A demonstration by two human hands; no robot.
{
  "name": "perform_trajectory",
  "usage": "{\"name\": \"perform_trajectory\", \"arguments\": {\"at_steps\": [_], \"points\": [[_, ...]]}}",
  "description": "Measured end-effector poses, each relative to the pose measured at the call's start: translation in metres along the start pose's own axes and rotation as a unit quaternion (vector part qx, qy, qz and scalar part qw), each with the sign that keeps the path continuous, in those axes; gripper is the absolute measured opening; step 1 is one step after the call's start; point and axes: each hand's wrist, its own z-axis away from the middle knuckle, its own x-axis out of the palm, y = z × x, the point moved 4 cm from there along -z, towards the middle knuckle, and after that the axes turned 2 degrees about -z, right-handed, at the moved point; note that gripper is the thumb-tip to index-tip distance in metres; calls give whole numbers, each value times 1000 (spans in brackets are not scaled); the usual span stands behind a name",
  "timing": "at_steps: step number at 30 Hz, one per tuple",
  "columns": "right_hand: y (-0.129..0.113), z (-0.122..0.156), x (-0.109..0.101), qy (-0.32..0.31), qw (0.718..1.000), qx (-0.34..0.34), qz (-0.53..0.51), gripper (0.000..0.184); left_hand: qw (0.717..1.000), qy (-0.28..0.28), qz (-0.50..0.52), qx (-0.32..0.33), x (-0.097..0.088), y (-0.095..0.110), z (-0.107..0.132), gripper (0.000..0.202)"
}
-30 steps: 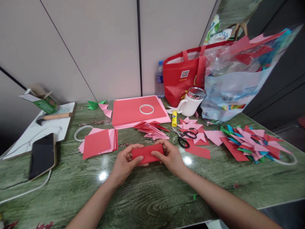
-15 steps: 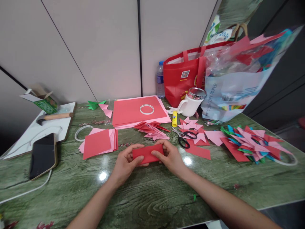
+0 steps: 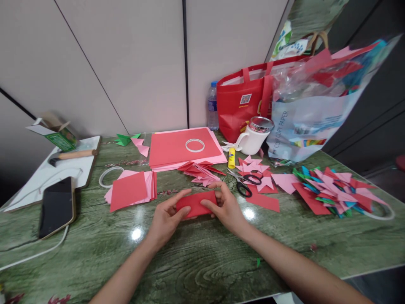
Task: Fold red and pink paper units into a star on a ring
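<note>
A folded red paper rectangle (image 3: pixel 196 203) is held low over the green wood-grain table (image 3: pixel 196 261) between both hands. My left hand (image 3: pixel 166 219) pinches its left end, thumb on top and fingers behind. My right hand (image 3: pixel 226 207) grips the right end in the same way. A stack of red and pink paper squares (image 3: pixel 131 190) lies just left of the hands. Black-handled scissors (image 3: pixel 243 182) lie to the right, beside loose pink and red cut pieces (image 3: pixel 202 172).
Large red sheets with a tape ring (image 3: pixel 183 147) lie behind. A white mug (image 3: pixel 255 136), glue stick (image 3: pixel 231 157), water bottle (image 3: pixel 213 105), red bag (image 3: pixel 245 101) and plastic bag (image 3: pixel 311 109) stand at back right. Folded coloured pieces (image 3: pixel 335 190) pile right; a phone (image 3: pixel 57 207) lies left.
The hands and the red paper have hardly moved. My left fingers have stretched a little further along the paper's back edge.
</note>
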Motion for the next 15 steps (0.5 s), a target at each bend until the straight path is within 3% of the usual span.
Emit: {"name": "perform_trajectory", "arguments": {"at_steps": [3, 7, 11, 15], "points": [[0, 0, 0, 11, 1000, -9, -3, 30, 999, 15, -34, 17, -2, -2, 0, 45], [1, -1, 0, 6, 999, -21, 38, 22, 998, -22, -62, 6, 1, -4, 0, 26], [0, -2, 0, 2, 998, -6, 59, 21, 995, -6, -97, -6, 1, -6, 1, 23], [-13, 1, 2, 8, 990, -68, 126, 25, 994, 17, -109, 12, 3, 0, 3, 23]]}}
